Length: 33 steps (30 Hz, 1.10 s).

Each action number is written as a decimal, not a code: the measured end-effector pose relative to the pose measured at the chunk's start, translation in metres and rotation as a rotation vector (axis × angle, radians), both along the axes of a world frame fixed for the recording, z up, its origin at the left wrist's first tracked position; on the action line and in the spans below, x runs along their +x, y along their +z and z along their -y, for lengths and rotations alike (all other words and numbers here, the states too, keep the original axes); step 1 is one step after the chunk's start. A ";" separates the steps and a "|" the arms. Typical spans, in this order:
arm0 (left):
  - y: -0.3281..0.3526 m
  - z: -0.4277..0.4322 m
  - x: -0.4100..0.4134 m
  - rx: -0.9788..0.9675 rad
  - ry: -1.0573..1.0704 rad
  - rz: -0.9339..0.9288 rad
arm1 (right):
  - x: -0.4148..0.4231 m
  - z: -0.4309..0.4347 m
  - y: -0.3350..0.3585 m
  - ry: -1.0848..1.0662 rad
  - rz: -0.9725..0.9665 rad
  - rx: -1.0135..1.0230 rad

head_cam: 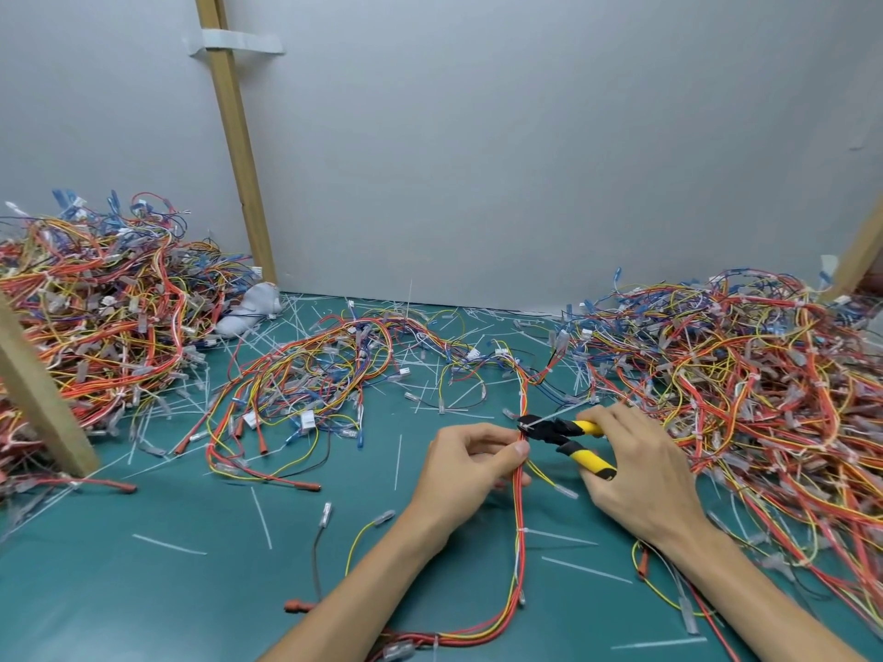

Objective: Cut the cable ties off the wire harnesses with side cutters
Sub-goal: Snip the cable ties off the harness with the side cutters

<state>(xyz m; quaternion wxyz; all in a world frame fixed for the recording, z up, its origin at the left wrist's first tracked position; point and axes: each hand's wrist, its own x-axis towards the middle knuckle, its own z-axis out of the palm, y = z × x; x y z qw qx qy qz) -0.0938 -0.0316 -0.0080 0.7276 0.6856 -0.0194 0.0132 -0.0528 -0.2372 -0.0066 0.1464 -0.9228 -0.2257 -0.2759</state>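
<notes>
A wire harness (518, 518) of red, orange and yellow wires runs from the table's near edge up the middle of the green mat. My left hand (470, 463) pinches this bundle between thumb and fingers. My right hand (635, 470) grips the yellow-and-black side cutters (566, 434). The black jaws point left and sit at a white cable tie (525, 425) on the bundle, just above my left thumb. A second white tie (524, 531) wraps the bundle lower down.
Big heaps of harnesses lie at the left (95, 317) and right (740, 375), a looser tangle (325, 375) in the middle. Cut white ties (262, 518) litter the green mat (167, 594). Wooden posts (33, 384) stand at the left. A grey wall (525, 160) closes the back.
</notes>
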 end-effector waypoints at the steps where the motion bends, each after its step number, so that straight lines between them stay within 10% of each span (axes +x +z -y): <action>1: 0.000 0.000 0.000 -0.001 -0.001 0.001 | 0.000 0.000 0.000 0.003 -0.001 0.002; 33: 0.002 0.001 -0.002 0.007 -0.005 0.006 | -0.003 0.001 0.002 -0.051 -0.122 0.002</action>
